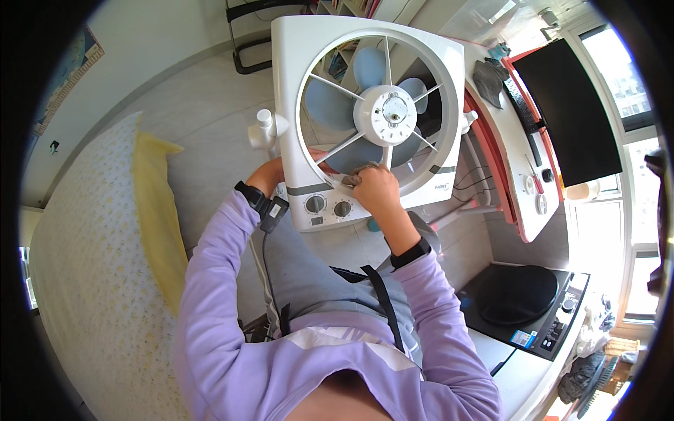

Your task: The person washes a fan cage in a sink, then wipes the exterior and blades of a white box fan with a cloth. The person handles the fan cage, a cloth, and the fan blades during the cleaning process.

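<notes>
A white box fan (368,27) stands upright in front of me, its front open so that the hub (387,117) and the blue-grey blades (329,105) are exposed. My right hand (377,187) grips a bunched grey-brown cloth (352,180) at the lower rim of the round opening, against the bottom blade (354,156). Reaching round the housing's left side, my left hand (319,156) shows partly through the opening, behind the blade. Its fingers are mostly hidden, so its grip is unclear. Below the opening are two grey knobs (315,204).
To the right, a red-edged white desk (532,223) holds a monitor (568,113), a keyboard (518,108), a grey cloth (488,83) and a screwdriver (537,181). A black turntable-like appliance (518,294) sits at lower right. A bed (105,273) lies left; a black-framed chair (239,58) stands behind.
</notes>
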Action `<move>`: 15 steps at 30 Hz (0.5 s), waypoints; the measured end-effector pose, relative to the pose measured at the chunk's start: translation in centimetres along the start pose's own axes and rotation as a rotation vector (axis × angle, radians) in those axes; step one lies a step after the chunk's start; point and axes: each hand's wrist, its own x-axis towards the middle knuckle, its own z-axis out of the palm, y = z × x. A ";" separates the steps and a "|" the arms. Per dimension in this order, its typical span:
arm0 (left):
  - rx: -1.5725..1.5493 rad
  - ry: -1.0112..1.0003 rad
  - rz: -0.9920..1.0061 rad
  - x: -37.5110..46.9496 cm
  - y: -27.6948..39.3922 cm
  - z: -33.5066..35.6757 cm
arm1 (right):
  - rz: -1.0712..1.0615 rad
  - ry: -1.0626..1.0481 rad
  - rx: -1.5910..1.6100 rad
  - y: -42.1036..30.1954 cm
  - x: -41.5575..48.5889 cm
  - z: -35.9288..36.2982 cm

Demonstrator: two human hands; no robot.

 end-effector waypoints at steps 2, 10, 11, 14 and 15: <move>-0.052 -0.084 -0.065 0.6 -0.3 -0.3 | 0.077 -0.028 -0.081 -0.6 -0.3 0.1; -0.244 0.195 0.232 0.4 0.1 -1.5 | 0.000 0.054 -0.127 -1.2 -0.5 -0.2; -0.225 0.129 0.265 0.5 0.3 -1.5 | -0.031 0.074 -0.067 -0.7 -0.6 -0.4; -0.172 0.249 0.185 1.2 0.9 -1.8 | -0.024 0.191 0.236 0.9 -1.3 -0.9; -0.177 0.304 0.154 1.4 0.9 -1.8 | 0.016 0.236 0.354 1.4 -1.7 -1.0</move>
